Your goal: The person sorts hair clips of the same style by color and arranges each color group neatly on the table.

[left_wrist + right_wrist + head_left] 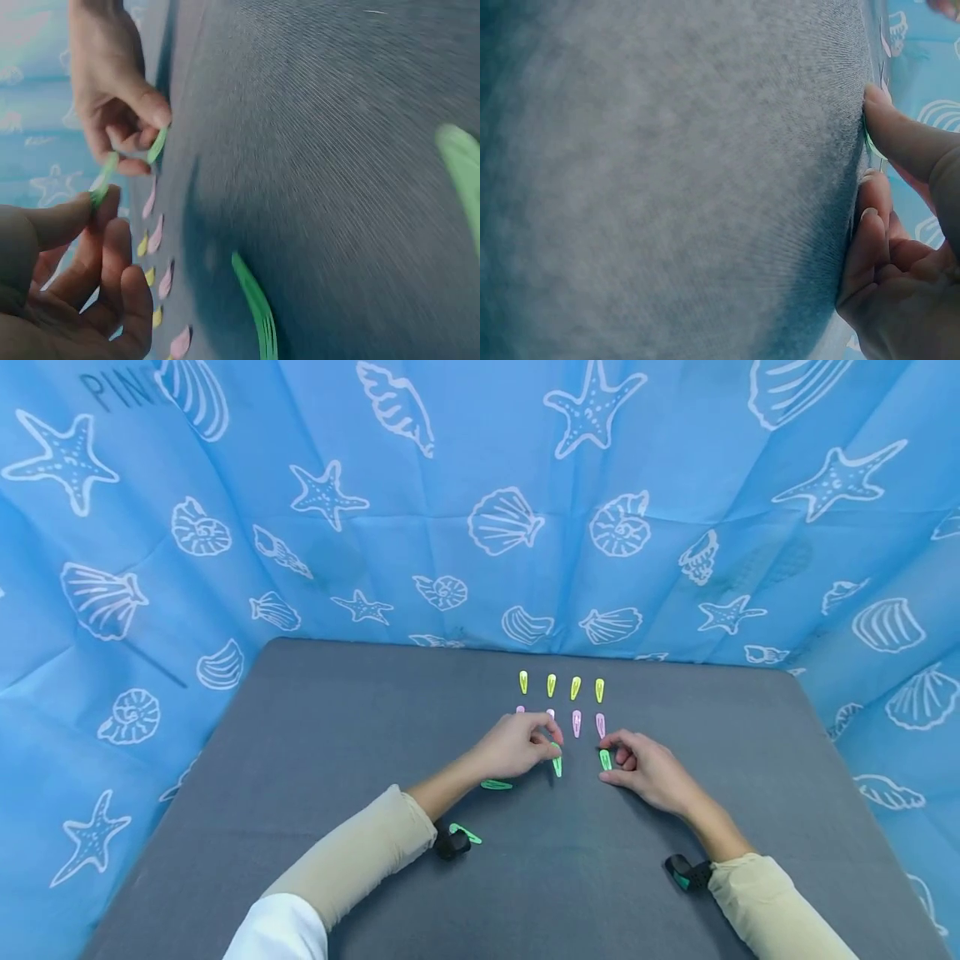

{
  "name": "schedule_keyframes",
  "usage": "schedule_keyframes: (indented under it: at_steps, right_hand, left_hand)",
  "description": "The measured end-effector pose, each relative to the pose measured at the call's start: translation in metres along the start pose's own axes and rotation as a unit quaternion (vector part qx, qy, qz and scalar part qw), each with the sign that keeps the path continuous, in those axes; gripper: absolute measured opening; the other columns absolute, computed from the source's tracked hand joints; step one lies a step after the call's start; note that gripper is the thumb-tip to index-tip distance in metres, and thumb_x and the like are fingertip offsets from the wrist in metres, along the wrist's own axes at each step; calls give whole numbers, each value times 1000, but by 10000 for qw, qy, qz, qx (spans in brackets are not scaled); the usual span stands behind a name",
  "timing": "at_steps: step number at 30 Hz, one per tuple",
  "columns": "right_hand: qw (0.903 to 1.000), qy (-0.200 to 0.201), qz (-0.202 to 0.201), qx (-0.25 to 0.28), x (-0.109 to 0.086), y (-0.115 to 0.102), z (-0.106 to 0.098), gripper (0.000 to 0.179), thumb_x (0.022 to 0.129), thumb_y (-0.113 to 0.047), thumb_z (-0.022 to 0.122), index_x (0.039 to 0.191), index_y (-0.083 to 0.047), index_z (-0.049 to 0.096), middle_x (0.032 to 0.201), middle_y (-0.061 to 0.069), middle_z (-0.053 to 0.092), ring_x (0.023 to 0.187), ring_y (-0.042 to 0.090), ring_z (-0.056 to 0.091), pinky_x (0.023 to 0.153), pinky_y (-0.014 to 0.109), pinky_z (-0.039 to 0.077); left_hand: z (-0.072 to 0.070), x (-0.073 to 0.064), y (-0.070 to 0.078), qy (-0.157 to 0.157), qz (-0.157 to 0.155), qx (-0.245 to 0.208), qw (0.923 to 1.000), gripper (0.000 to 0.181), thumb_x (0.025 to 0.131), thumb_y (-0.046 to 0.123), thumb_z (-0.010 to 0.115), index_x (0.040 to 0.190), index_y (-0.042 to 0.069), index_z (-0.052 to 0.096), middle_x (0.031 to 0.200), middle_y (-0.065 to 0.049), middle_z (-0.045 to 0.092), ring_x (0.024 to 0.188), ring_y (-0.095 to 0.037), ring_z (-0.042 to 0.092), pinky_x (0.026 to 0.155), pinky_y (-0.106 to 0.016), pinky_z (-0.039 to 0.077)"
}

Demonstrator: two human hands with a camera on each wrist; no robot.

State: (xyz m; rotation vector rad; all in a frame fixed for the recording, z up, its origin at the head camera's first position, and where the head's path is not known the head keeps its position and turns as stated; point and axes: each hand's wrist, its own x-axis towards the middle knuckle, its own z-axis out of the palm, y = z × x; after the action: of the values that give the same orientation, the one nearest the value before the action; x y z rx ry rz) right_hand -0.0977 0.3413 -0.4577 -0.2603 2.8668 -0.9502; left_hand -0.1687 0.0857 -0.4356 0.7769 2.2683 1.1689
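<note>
My left hand [520, 745] pinches a green snap hair clip [557, 762] between thumb and fingertips, raised over the grey table. In the left wrist view, this clip sticks up from the tips of the left fingers [116, 240]. To its right, my right hand [647, 770] has thumb and forefinger at the two ends of another green hair clip [605, 760]. That one lies just below the last pink hair clip [600, 725]. The right thumb [900, 135] largely covers it in the right wrist view.
A row of yellow hair clips [575, 687] lies at the back, above a row of pink hair clips [577, 723] partly hidden by my left hand. Loose green clips [497, 785] lie near my left forearm. A blue shell-print curtain [450, 552] hangs behind the table [360, 710].
</note>
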Motion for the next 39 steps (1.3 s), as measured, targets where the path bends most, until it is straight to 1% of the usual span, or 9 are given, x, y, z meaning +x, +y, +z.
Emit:
schedule_keyframes:
  at_steps: [7, 12, 19, 25, 29, 32, 35, 37, 39]
  right_hand:
    - [10000, 49, -46, -65, 1, 1, 1, 35, 86, -18, 83, 116, -8, 67, 89, 4, 58, 76, 10, 51, 68, 25, 43]
    - [10000, 59, 39, -10, 1, 2, 1, 37, 85, -19, 84, 116, -7, 67, 89, 5, 58, 75, 10, 51, 67, 24, 43]
    - [10000, 48, 41, 39, 1, 1, 0, 37, 86, -21, 83, 116, -7, 67, 89, 5, 58, 75, 9, 50, 66, 24, 41]
    - [9999, -36, 102, 62, 1, 0, 1, 37, 86, -21, 83, 117, -6, 67, 89, 5, 57, 76, 10, 50, 67, 24, 42]
    - [10000, -51, 62, 59, 2, 0, 2, 36, 87, -20, 82, 116, -6, 67, 89, 5, 57, 75, 10, 50, 66, 24, 41]
    - [10000, -1, 44, 18, 2, 0, 2, 34, 86, -18, 82, 115, -6, 67, 89, 5, 57, 75, 10, 50, 66, 24, 41]
    - [10000, 12, 12, -22, 1, 1, 2, 34, 86, -18, 82, 114, -6, 67, 89, 5, 58, 75, 10, 50, 66, 24, 41]
    - [10000, 10, 49, -43, 1, 1, 2, 34, 86, -18, 82, 115, -6, 67, 89, 5, 58, 75, 11, 50, 67, 24, 41]
    - [10000, -4, 54, -54, 1, 1, 2, 35, 87, -19, 82, 116, -6, 67, 90, 5, 58, 76, 11, 50, 67, 24, 41]
  left_hand:
    - [24, 21, 7, -38, -50, 737, 9973, 4, 92, 21, 78, 87, 21, 77, 78, 12, 68, 70, -4, 55, 65, -20, 41]
    - [37, 29, 13, 260, -319, 1267, 9911, 7, 91, 24, 78, 86, 25, 75, 75, 14, 65, 67, -3, 54, 62, -22, 40]
    - [50, 37, 13, 487, -276, 2224, 9734, 5, 93, 31, 76, 94, 27, 77, 78, 14, 60, 69, -4, 54, 59, -24, 41]
    - [50, 35, 12, 508, -231, 2222, 9734, 14, 93, 33, 76, 106, 29, 78, 88, 12, 62, 77, -4, 55, 64, -24, 44]
    - [40, 30, 18, 798, 119, 2386, 9678, 29, 95, 40, 72, 122, 30, 73, 109, 8, 65, 96, -9, 58, 77, -27, 50]
    - [30, 24, 25, 1094, 445, 2865, 9508, 44, 97, 52, 64, 137, 33, 64, 138, 3, 58, 123, -17, 54, 95, -36, 52]
    - [22, 16, 28, 1217, 684, 3547, 9245, 64, 96, 66, 54, 153, 38, 43, 167, 1, 29, 150, -28, 33, 114, -46, 42]
    - [18, 9, 27, 1221, 822, 4007, 9043, 75, 95, 72, 47, 160, 40, 28, 174, 2, 5, 159, -33, 13, 122, -52, 32]
    - [16, 2, 23, 1189, 920, 4343, 8882, 81, 94, 77, 44, 162, 42, 17, 174, 4, -9, 161, -34, -1, 126, -55, 23]
